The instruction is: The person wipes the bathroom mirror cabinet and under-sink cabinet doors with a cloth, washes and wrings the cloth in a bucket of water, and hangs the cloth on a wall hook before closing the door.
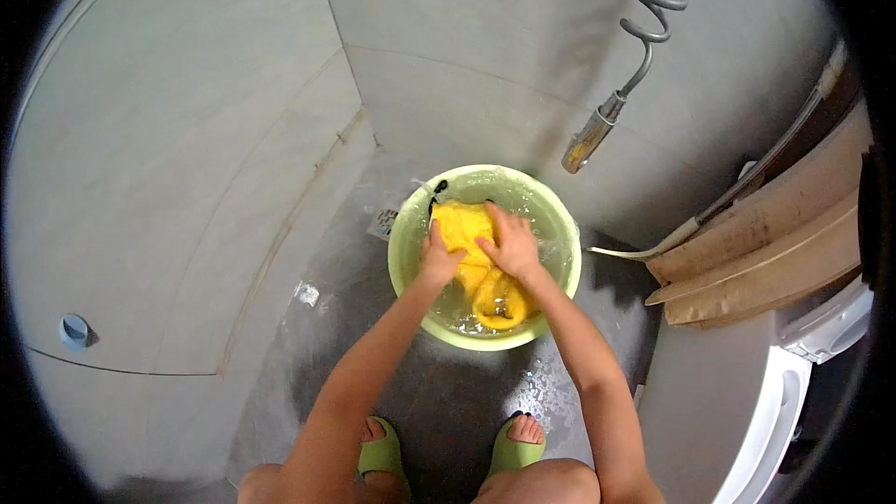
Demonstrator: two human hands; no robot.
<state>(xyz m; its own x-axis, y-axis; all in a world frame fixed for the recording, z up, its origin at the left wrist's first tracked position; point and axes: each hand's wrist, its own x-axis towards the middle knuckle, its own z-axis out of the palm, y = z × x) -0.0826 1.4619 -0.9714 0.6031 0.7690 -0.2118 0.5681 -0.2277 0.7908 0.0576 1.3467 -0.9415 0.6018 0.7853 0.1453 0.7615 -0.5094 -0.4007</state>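
A round light-green basin [407, 302] on the grey floor holds water and a wet yellow cloth [476, 266]. My left hand [439, 257] is at the cloth's left edge, its fingers closed against the fabric. On the upper right part of the cloth lies my right hand [511, 241], thumb and fingers pressing on it. The lower end of the cloth curls into a loop in the water. Something small and black [441, 187] shows at the basin's upper left inside.
A metal sprayer [591, 138] hangs from a coiled hose above the basin. Flattened cardboard [765, 257] and a white appliance [779, 401] stand at the right. Green slippers [381, 453] are on my feet below. A blue knob [75, 331] is on the left wall.
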